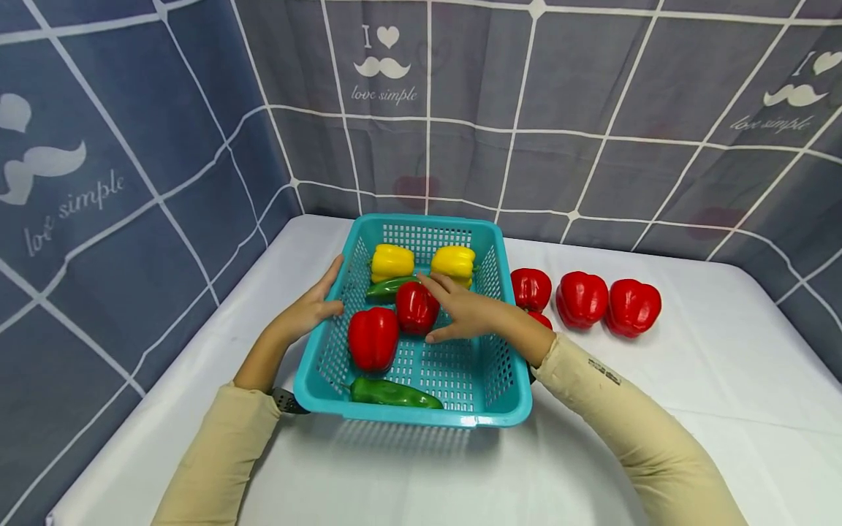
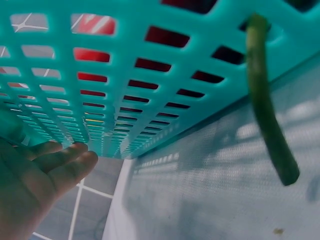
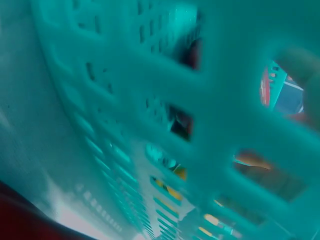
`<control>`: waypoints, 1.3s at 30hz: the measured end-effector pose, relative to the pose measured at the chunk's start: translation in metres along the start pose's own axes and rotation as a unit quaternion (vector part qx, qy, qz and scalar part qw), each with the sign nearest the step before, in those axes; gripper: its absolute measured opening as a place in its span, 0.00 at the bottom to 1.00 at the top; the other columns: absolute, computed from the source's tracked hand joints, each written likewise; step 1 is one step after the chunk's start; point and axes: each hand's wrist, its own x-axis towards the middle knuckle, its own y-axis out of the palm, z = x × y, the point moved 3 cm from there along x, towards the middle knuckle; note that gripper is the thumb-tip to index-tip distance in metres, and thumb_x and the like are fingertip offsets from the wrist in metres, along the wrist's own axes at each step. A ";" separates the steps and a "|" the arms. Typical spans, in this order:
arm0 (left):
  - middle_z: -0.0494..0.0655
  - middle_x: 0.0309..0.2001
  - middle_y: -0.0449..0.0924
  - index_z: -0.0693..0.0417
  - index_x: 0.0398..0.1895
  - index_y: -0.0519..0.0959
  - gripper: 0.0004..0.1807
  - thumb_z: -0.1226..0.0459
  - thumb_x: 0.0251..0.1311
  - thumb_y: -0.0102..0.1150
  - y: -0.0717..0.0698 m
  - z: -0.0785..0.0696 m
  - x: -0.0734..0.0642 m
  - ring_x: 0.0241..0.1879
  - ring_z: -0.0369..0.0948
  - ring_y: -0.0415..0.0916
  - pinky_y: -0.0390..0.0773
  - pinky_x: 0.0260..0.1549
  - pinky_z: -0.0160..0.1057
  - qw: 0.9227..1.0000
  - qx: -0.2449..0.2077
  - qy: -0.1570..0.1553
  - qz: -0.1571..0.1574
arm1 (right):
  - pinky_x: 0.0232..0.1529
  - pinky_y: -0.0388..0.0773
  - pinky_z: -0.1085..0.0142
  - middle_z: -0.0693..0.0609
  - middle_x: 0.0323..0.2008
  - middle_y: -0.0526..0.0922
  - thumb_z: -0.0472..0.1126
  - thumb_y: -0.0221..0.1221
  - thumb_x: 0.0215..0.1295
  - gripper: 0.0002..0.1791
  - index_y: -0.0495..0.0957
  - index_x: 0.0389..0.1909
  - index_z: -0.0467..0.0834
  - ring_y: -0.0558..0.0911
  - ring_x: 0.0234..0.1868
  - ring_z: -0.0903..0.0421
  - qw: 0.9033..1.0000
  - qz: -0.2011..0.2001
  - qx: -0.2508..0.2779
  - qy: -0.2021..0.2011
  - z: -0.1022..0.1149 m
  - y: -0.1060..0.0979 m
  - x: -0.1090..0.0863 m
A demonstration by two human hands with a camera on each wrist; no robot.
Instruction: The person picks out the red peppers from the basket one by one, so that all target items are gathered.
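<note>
The left hand [image 1: 305, 310] lies at the left edge of a turquoise basket [image 1: 421, 417], thumb reaching over the rim, fingers nearly straight along the outside; how firmly it presses, I cannot tell. Inside the basket, at left, sits a glossy front red pepper [image 1: 373, 339]; nearer the front wall lies a long front green pepper [image 1: 395, 394], and towards the back are a left yellow pepper [image 1: 393, 261] and a back green pepper [image 1: 387, 288]. Right of these, around the basket's middle, is the middle red pepper [image 1: 416, 310]; it looks light, firm and smooth, so it may slip, and its broad sides seem the best hold, thumb opposite fingers; the basket looks light and fairly stiff, best held by its rim. Further right, behind, is a right yellow pepper [image 1: 454, 259]; the right hand [image 1: 463, 310] reaches over the right rim, thumb and fingers spread wide beside the middle red pepper, not closed around it; contact is unclear. Beyond the basket's right wall, more red peppers [image 1: 582, 300] lie on the white surface [image 1: 697, 365].
</note>
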 end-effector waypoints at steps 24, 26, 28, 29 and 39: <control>0.52 0.72 0.23 0.53 0.71 0.26 0.49 0.72 0.48 0.41 0.003 -0.002 0.001 0.69 0.55 0.35 0.50 0.61 0.60 1.000 0.003 0.000 0.002 | 0.53 0.74 0.58 0.46 0.61 0.59 0.48 0.67 0.47 0.46 0.51 0.64 0.50 0.72 0.54 0.49 1.000 -0.005 0.001 -0.024 0.005 0.002 -0.004; 0.52 0.72 0.23 0.53 0.71 0.27 0.49 0.72 0.48 0.41 0.002 -0.002 0.001 0.69 0.55 0.34 0.49 0.62 0.60 1.000 0.006 -0.002 -0.001 | 0.53 0.74 0.58 0.45 0.60 0.60 0.47 0.67 0.48 0.44 0.53 0.63 0.49 0.72 0.53 0.49 0.999 -0.013 -0.004 -0.029 0.005 0.002 -0.002; 0.52 0.72 0.23 0.52 0.71 0.26 0.49 0.72 0.47 0.41 0.001 -0.003 0.000 0.69 0.55 0.34 0.49 0.62 0.61 1.000 0.006 -0.003 -0.003 | 0.53 0.74 0.58 0.45 0.59 0.62 0.46 0.66 0.49 0.41 0.53 0.62 0.49 0.73 0.51 0.49 0.999 -0.020 -0.010 -0.035 0.006 0.002 0.000; 0.52 0.72 0.24 0.52 0.71 0.26 0.49 0.72 0.47 0.41 0.001 -0.003 0.000 0.69 0.55 0.35 0.49 0.61 0.61 1.000 0.004 -0.004 -0.003 | 0.52 0.74 0.58 0.45 0.58 0.62 0.46 0.65 0.50 0.40 0.54 0.61 0.49 0.74 0.51 0.49 0.999 -0.022 -0.015 -0.036 0.006 0.002 0.000; 0.52 0.72 0.23 0.53 0.71 0.26 0.49 0.71 0.48 0.41 0.000 -0.001 0.000 0.69 0.54 0.32 0.46 0.62 0.61 1.000 0.001 -0.004 -0.002 | 0.47 0.77 0.61 0.46 0.56 0.64 0.51 0.65 0.49 0.42 0.53 0.62 0.49 0.76 0.45 0.52 0.999 -0.016 -0.040 -0.024 0.007 0.003 0.002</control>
